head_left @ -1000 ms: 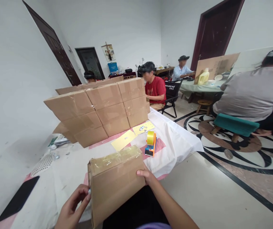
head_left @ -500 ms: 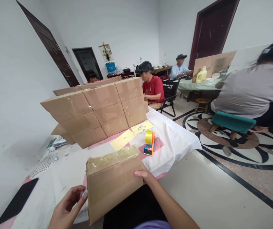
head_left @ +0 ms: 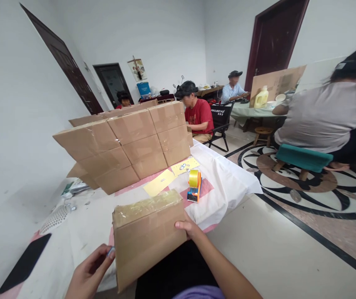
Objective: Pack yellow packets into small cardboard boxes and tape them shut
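A taped brown cardboard box [head_left: 146, 236] stands on its edge at the near side of the table, tilted toward me. My right hand [head_left: 188, 229] grips its right edge, fingers curled round it. My left hand [head_left: 89, 274] is at the box's left side, fingertips pinched on a small pale thing, perhaps a tape end, that I cannot make out. A yellow tape roll in an orange and blue dispenser [head_left: 194, 186] sits on the table just beyond the box.
A stack of sealed cardboard boxes [head_left: 128, 145] fills the far half of the white-covered table [head_left: 224, 187]. Yellow sheets [head_left: 160, 182], a black phone [head_left: 25, 261] and a white perforated object [head_left: 56, 214] lie around. Several people sit at other tables behind and to the right.
My left hand dropped slightly and slid left, staying at the box's left edge. The box and my right hand have barely moved; the view shifted a little.
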The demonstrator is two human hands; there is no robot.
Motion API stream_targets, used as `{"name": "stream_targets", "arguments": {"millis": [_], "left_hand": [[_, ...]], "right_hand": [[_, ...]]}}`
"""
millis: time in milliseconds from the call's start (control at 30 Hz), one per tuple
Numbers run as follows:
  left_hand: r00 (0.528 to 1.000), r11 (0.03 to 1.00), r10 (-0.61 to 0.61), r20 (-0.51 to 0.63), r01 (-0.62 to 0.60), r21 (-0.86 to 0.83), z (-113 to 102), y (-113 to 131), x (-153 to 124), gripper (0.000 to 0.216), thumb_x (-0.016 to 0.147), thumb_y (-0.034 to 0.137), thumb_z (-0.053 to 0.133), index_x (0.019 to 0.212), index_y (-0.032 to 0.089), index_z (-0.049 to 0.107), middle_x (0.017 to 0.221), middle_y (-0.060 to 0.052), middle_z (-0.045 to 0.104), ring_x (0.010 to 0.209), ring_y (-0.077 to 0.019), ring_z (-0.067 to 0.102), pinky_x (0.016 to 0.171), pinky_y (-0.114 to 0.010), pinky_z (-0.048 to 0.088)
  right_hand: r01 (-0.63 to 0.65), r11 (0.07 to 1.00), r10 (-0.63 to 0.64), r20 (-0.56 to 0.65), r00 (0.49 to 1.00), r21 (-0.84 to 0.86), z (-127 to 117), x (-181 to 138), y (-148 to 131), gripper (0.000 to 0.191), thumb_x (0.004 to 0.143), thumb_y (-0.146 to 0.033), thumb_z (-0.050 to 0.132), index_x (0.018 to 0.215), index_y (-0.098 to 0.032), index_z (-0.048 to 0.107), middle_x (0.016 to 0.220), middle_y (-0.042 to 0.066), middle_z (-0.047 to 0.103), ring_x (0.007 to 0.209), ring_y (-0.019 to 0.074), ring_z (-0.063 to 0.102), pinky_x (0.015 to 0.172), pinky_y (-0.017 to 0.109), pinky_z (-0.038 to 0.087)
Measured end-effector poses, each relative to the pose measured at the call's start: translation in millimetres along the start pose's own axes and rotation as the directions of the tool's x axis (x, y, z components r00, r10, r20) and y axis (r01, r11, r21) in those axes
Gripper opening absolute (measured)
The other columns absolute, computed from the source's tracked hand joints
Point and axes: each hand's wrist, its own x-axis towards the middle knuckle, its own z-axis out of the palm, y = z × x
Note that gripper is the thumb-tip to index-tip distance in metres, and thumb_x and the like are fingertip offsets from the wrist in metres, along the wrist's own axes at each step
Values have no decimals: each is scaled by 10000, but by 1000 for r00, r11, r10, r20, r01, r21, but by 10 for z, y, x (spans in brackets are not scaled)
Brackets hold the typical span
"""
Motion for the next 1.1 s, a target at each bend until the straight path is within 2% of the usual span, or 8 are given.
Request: {"name": "stream_targets", "arguments": {"millis": [133,233,333,567,700,867,967,1100], "left_hand": [[997,997,71,-35,-72,-18,8,21,10,471,617,655,817,716,200,743,905,-77,730,874,-228,679,735,-237,579],[994,999,-2,-112,-4,-49,7,1,5,519,558,657,845,807,209,766,894,-73,746,834,-232,699,722,-258,592],[988,995,-83,-128,76,-63,-1,-21,-4,570,519,639,869,883,212,768,823,-56,748,742,-214,692,655,-253,583],[980,987,-138,-142,125,-99,-7,-20,-19,603,460,633,894,880,220,769,833,-40,759,725,-188,682,645,-224,574],[975,984,-168,-145,155,-92,-4,-90,-25,620,456,657,884,887,226,774,915,-48,781,803,-211,709,707,-237,594],[977,985,-164,-138,153,-84,2,-145,-20,605,460,657,879,885,236,791,941,-44,787,858,-225,720,765,-238,597],[977,987,-148,-151,137,-78,-1,-100,-28,593,431,672,878,825,236,796,926,-42,784,862,-239,719,773,-253,601],[975,987,-162,-152,158,-43,-16,-31,-48,613,396,701,871,793,240,801,936,-44,784,877,-256,722,765,-266,605]], "right_hand": [[26,1000,-26,21,999,-15,-20,15,8,885,561,-468,907,1355,-245,587,1234,114,722,1347,366,541,1107,543,441],[30,999,-30,38,999,-11,-27,25,16,887,575,-474,899,1369,-248,575,1256,112,712,1349,361,538,1110,538,438],[34,999,-34,35,999,-9,-20,25,14,890,568,-483,903,1363,-251,579,1257,114,710,1336,366,548,1100,540,446],[62,998,-60,48,997,-27,-25,30,15,927,566,-503,910,1385,-249,559,1324,121,673,1348,356,537,1156,553,374],[77,996,-74,60,995,-49,-46,38,25,931,570,-509,912,1392,-255,556,1341,114,665,1369,346,517,1180,549,344],[62,997,-59,69,996,-43,-45,34,19,893,580,-504,906,1370,-253,575,1296,107,686,1336,350,543,1131,530,412],[61,997,-58,67,996,-40,-42,35,23,896,574,-500,907,1368,-254,572,1272,105,695,1325,347,548,1080,511,459],[75,997,-72,78,994,-35,-52,50,50,910,577,-506,905,1381,-257,558,1268,97,695,1314,344,555,1071,506,462]]}}
